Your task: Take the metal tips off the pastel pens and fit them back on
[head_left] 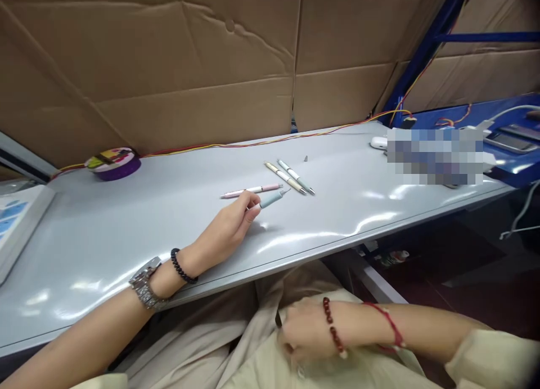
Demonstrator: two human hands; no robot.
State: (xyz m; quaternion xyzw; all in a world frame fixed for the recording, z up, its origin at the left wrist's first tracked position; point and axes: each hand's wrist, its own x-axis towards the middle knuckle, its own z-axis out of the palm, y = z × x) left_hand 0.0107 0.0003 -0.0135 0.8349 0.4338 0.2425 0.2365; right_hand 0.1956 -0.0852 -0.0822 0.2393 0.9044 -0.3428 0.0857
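My left hand is closed in a pinch around a light blue and white pen, just above the table. The pen points right, its front end without a metal cone and the thin refill sticking out. Beside it lies a pink and white pen. Further right, a cream pen and a pale green pen lie side by side, and behind them sits a small grey cone-like piece. Over my lap, my right hand is blurred, its fingers curled under; what they hold, if anything, is hidden.
On the grey table, a purple roll of tape stands at the back left and a white tray-like object at the left edge. Cables run along the cardboard wall. A white device lies near a pixelated area.
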